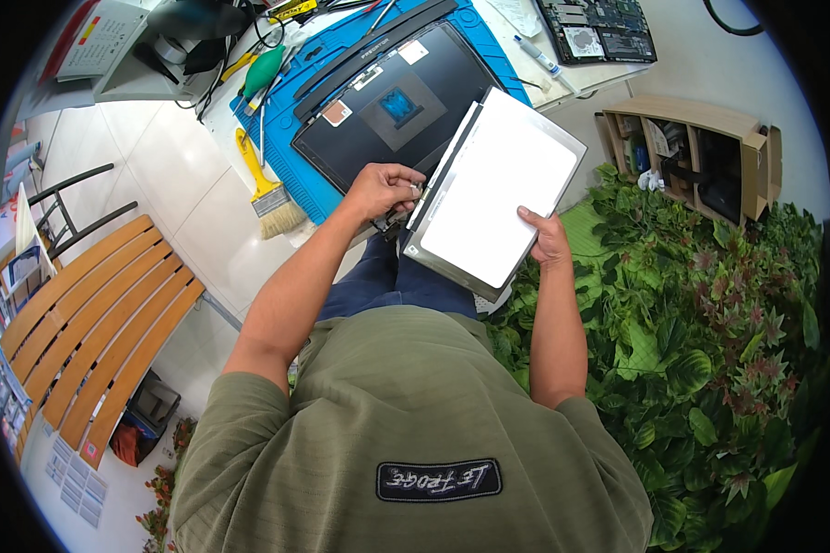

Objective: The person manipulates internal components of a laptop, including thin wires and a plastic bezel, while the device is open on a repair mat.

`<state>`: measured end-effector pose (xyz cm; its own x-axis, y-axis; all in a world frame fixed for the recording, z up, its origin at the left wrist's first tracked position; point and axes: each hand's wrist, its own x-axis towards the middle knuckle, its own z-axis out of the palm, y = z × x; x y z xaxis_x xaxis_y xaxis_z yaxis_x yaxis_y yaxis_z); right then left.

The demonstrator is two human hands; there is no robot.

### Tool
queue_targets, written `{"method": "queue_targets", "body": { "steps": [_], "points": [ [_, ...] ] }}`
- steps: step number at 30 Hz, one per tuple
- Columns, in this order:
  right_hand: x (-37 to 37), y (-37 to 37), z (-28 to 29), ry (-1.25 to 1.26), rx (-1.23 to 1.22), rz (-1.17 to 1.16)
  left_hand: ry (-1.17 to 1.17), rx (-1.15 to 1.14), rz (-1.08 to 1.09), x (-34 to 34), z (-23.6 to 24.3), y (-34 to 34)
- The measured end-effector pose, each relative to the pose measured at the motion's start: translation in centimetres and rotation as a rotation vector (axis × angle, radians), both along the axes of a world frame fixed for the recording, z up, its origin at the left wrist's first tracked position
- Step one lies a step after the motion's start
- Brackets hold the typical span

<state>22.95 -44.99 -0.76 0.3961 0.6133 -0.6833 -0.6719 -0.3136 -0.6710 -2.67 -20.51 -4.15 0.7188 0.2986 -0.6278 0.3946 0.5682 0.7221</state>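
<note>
A laptop display panel point(503, 184) is tilted over my lap, its white back facing up and a dark strip along its left edge. My right hand point(549, 238) grips its right side, thumb on the white face and fingers underneath. At the dark strip, my left hand point(385, 192) is closed in a pinch; the small piece between its fingertips cannot be made out. Just beyond, a dark laptop screen point(447, 74) with a blue patch in its middle lies on a blue work mat point(286, 138). The panel covers part of that screen's right side.
A yellow-handled brush point(266, 198) overhangs the mat's left edge, near a green air blower point(265, 71). An opened laptop base point(599, 32) and a white marker-like tube point(539, 60) lie at the back right. Leafy plants point(682, 304) and a wooden box point(692, 152) stand right; a slatted bench point(101, 323) left.
</note>
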Motion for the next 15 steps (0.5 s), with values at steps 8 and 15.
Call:
{"method": "queue_targets", "body": {
  "steps": [8, 15],
  "points": [
    [0.10, 0.14, 0.04, 0.004, -0.009, 0.008, 0.023, -0.031, -0.018, 0.21, 0.72, 0.45],
    [-0.01, 0.35, 0.35, 0.008, -0.004, 0.014, 0.039, -0.030, -0.036, 0.23, 0.58, 0.67]
  ]
}}
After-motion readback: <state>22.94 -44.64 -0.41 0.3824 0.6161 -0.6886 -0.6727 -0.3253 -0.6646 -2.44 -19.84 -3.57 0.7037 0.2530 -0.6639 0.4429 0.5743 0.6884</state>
